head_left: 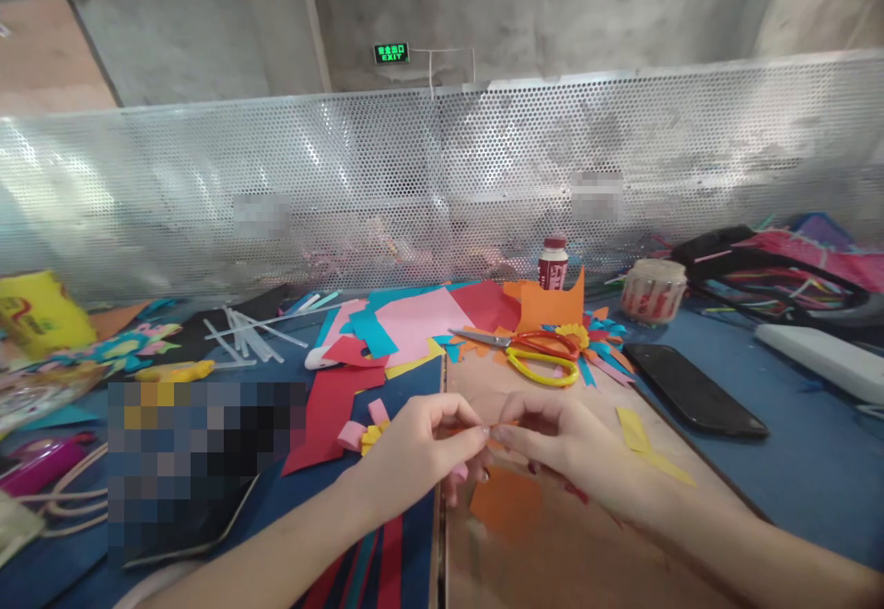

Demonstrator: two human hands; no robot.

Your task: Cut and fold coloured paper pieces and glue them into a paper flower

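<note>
My left hand (421, 448) and my right hand (563, 439) meet over a brown board (573, 563), fingertips pinched together. Between them is a small piece of orange paper (507, 425), mostly hidden by the fingers. Below the hands, an orange paper piece (507, 503) lies on the board. Beside my left hand sits a flower of pink and yellow paper loops (373, 434), partly covered by the wrist. Scissors (542, 360) with red and yellow handles rest beyond my hands. Bits of yellow paper (639, 439) lie near my right wrist.
Coloured paper sheets (428, 319) and glue sticks (249, 337) lie toward the back. A black phone (691, 388), a glass jar (653, 291) and a small bottle (553, 263) are on the right. A perforated metal screen (387, 185) stands behind the table.
</note>
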